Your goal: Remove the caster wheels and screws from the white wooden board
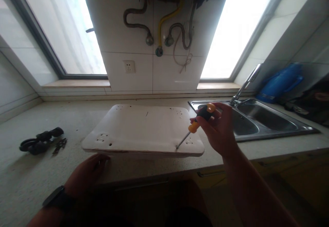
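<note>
A white board (146,127) with rounded corners and groups of small holes lies on the counter before me. My right hand (217,126) grips a screwdriver (194,127) with a yellow and black handle. Its shaft slants down to the left, and the tip meets a dark spot close to the board's front right corner. A thin dark rod sticks out by the same fingers; whether it belongs to the screwdriver I cannot tell. Under the board's front left edge, my left hand (91,167) rests with curled fingers in shadow, wearing a dark watch. Anything inside them is hidden.
Left on the counter (72,117) are black round parts (41,140) and a small pile of dark hardware (60,145). A double steel sink (269,117) with a faucet (246,83) stands right, beside a blue thermos jug (280,82). Pipes hang on the tiled wall.
</note>
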`<control>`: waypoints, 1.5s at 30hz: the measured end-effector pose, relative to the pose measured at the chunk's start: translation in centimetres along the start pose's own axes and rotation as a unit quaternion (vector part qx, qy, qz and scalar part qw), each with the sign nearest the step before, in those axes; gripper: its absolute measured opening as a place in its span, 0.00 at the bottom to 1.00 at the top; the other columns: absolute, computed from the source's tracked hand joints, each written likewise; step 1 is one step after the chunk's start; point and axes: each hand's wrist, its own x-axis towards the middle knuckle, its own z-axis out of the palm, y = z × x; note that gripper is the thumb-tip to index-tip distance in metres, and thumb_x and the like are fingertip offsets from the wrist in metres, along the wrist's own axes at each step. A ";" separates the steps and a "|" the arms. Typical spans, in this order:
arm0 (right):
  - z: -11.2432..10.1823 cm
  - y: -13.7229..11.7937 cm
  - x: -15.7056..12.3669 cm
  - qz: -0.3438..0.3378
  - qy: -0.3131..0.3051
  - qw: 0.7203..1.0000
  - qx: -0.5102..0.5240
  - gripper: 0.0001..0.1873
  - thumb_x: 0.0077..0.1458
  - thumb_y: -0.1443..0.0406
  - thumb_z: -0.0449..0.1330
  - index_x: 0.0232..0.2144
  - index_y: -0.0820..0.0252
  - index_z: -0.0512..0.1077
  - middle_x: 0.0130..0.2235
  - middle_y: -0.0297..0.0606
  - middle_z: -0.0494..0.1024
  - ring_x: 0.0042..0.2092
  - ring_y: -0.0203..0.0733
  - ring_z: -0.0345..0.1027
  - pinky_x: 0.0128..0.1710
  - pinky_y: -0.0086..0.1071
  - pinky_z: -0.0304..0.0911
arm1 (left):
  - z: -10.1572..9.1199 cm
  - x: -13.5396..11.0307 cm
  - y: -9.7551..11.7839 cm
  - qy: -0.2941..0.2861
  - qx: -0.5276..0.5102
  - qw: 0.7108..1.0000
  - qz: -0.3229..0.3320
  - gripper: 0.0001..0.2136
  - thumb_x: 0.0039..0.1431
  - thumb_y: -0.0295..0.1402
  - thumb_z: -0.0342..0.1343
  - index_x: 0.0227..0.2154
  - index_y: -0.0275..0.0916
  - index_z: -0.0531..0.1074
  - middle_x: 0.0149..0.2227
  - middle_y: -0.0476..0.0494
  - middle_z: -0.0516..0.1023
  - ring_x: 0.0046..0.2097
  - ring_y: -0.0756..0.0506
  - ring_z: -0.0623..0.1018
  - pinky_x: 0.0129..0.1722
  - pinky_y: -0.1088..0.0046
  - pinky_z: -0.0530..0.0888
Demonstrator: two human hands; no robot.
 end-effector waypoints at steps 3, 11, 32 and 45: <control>0.4 -1.4 1.0 -0.027 -0.127 0.987 -0.091 0.26 0.59 0.65 0.65 0.54 0.48 0.59 0.50 0.37 0.72 0.47 0.43 0.75 0.45 0.43 0.77 | 0.0 0.0 -0.2 -0.007 -0.002 1.000 -0.003 0.17 0.63 0.43 0.50 0.45 0.45 0.82 0.49 0.43 0.85 0.48 0.37 0.84 0.48 0.64 0.80; 2.4 -4.6 3.3 -0.042 -0.250 0.920 -0.298 0.15 0.65 0.58 0.60 0.50 0.54 0.62 0.43 0.38 0.73 0.41 0.42 0.69 0.42 0.44 0.69 | 0.2 0.0 -0.9 -0.018 -0.012 1.000 -0.008 0.18 0.63 0.45 0.51 0.46 0.46 0.82 0.48 0.44 0.85 0.47 0.37 0.85 0.45 0.66 0.81; 2.3 -3.3 4.0 0.034 -0.270 0.952 -0.140 0.32 0.57 0.58 0.70 0.61 0.46 0.66 0.47 0.37 0.72 0.38 0.38 0.73 0.37 0.37 0.75 | -4.2 -0.5 17.9 -0.086 -0.091 0.953 0.276 0.16 0.65 0.30 0.50 0.49 0.49 0.80 0.41 0.43 0.83 0.43 0.41 0.80 0.43 0.66 0.78; 1.9 -1.8 3.6 0.101 -0.264 0.954 0.098 0.33 0.55 0.72 0.61 0.61 0.53 0.61 0.59 0.46 0.74 0.56 0.48 0.77 0.57 0.50 0.74 | 1.7 8.5 27.2 -0.143 -0.355 0.886 0.260 0.11 0.68 0.35 0.58 0.46 0.39 0.82 0.49 0.39 0.85 0.51 0.39 0.83 0.54 0.62 0.76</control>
